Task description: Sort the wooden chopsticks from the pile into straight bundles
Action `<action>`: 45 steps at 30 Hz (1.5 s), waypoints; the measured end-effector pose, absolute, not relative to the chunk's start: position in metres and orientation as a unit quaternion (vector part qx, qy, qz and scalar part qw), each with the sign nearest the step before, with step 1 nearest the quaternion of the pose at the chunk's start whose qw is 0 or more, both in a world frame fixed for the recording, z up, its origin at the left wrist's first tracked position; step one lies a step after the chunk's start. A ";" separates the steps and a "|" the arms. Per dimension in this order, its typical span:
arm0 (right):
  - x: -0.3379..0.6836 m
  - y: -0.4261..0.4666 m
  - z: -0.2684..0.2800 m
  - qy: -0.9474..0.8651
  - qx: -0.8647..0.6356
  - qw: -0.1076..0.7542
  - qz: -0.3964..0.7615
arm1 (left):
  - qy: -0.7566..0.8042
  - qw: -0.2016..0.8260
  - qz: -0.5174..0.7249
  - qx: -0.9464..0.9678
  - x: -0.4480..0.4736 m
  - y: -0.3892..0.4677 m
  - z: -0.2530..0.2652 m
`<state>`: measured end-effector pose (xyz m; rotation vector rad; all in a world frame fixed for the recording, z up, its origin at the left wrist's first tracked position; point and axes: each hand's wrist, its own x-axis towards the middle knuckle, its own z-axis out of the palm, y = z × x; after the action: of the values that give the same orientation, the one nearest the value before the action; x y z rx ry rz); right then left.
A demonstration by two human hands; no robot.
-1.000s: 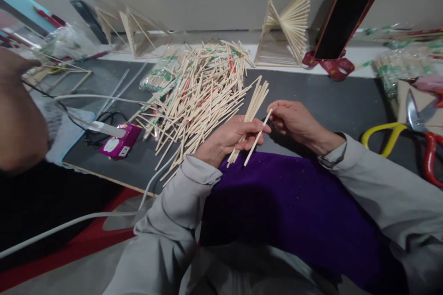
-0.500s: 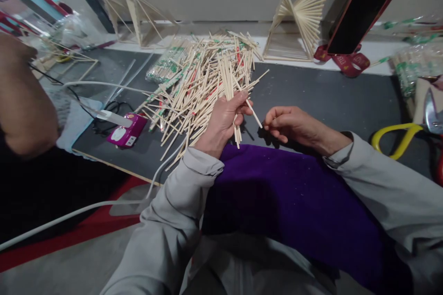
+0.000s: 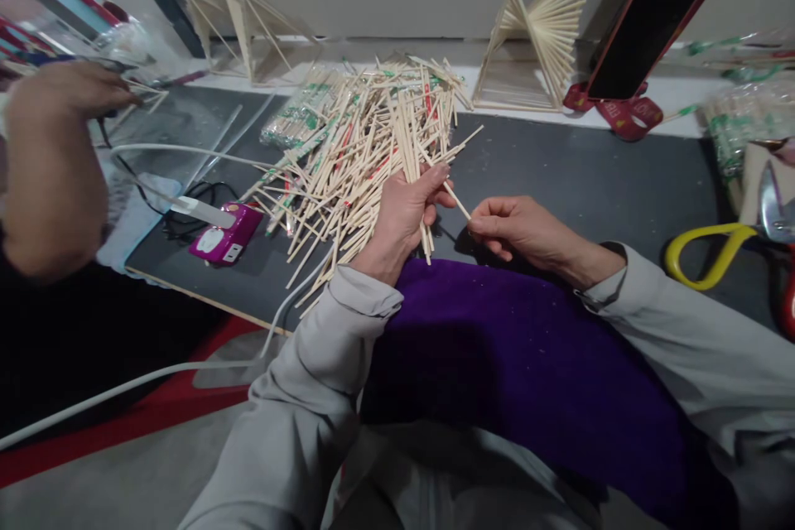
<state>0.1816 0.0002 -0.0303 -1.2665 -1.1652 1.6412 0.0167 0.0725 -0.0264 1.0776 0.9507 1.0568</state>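
My left hand (image 3: 407,211) is closed round a bundle of thin wooden chopsticks (image 3: 407,141), held upright over the near edge of the desk. One chopstick (image 3: 458,203) slants out of that bundle toward the right. Its lower end is pinched between the thumb and fingers of my right hand (image 3: 513,228). Behind and left of my left hand spreads a loose pile of chopsticks (image 3: 348,174), some still in green and red printed wrappers. Fingers of my left hand partly hide the middle of the bundle.
A twisted chopstick structure (image 3: 534,41) and a phone (image 3: 658,16) stand along the wall. Yellow-handled scissors (image 3: 708,257) lie at right. A purple power adapter (image 3: 227,236) with a white cable sits at left. Another person's arm (image 3: 55,166) reaches in at far left.
My right hand has moved slightly left and up and has closed on the slanting chopstick's end. My left hand is nearly still. The other person's arm has reached further forward.
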 end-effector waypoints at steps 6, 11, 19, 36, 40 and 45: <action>0.178 -0.003 -0.031 -0.535 -0.496 0.374 0.573 | 0.408 0.622 0.436 0.508 0.016 0.069 -0.026; 0.177 -0.003 -0.029 -0.509 -0.506 0.392 0.576 | 0.423 0.612 0.503 0.440 0.012 0.076 -0.019; 0.181 0.001 -0.030 -0.445 -0.519 0.390 0.617 | 0.363 0.710 0.527 0.293 -0.011 0.085 0.012; 0.200 0.072 -0.028 -0.409 -0.578 0.455 0.540 | 0.285 0.854 0.156 0.406 0.031 0.003 -0.029; 0.201 0.106 -0.035 -0.425 -0.625 0.459 0.466 | 0.284 0.848 0.164 0.416 0.031 0.003 -0.029; 0.195 0.138 -0.044 -0.482 -0.669 0.393 0.407 | 0.257 0.849 0.181 0.424 0.033 0.001 -0.033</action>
<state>0.1949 0.1377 -0.0435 -1.6979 -1.2246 1.0334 0.0326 0.0015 -0.0328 0.8935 0.5420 0.3824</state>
